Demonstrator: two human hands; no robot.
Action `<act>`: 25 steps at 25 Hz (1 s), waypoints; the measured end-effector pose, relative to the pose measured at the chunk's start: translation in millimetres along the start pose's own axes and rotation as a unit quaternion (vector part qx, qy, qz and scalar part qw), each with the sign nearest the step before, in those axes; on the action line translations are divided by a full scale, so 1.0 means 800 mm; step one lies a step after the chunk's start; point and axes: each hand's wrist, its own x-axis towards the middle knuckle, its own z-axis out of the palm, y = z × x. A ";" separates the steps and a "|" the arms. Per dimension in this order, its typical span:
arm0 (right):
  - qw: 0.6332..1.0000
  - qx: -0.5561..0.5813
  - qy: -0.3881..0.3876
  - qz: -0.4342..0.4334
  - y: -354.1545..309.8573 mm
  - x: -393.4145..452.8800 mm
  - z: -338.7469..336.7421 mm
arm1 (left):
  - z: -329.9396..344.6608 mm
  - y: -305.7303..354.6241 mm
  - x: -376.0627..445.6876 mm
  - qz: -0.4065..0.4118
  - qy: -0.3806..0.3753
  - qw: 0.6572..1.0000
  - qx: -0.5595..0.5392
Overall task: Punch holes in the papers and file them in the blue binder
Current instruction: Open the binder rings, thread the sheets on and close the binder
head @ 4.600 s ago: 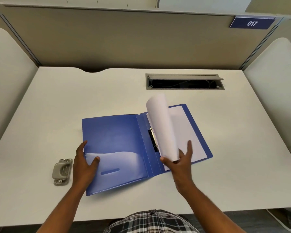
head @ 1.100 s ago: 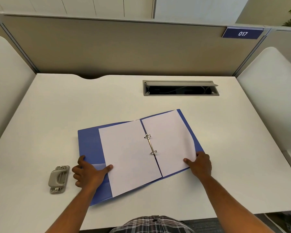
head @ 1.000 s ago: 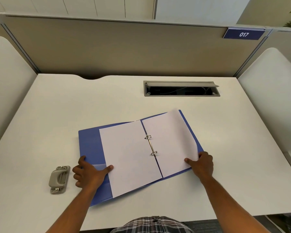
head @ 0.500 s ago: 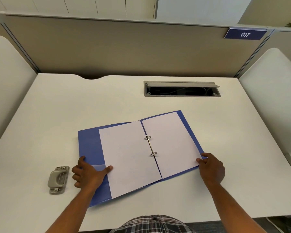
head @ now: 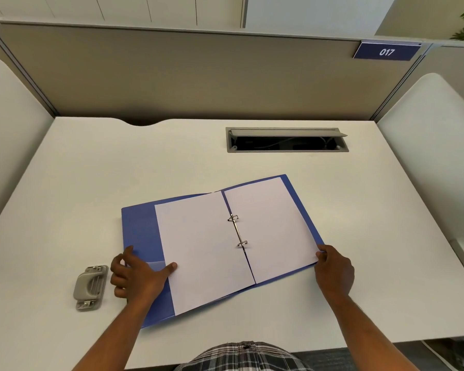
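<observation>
The blue binder [head: 137, 231] lies open on the desk, turned slightly anticlockwise. One white sheet [head: 201, 250] lies flat on its left half and another white sheet [head: 273, 226] on its right half. Both are threaded on the two metal rings [head: 237, 231] at the spine. My left hand [head: 137, 277] rests on the left cover, thumb tip touching the left sheet's edge. My right hand [head: 334, 269] grips the binder's near right corner, fingertips at the right sheet's corner. A grey hole punch [head: 90, 287] sits left of my left hand.
The white desk [head: 118, 162] has an open grey cable tray [head: 287, 140] at the back right. Beige partition walls stand behind and at both sides. A blue sign reading 017 [head: 386, 51] hangs on the back partition.
A sheet that my right hand was turning over now lies flat on the left half. My right hand has slid from the right sheet's lower edge to the binder's corner. My left hand stayed.
</observation>
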 end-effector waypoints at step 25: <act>0.958 0.144 -0.054 -0.244 -0.066 -0.077 -0.005 | 0.094 0.211 -0.133 0.058 -0.346 0.908 -0.227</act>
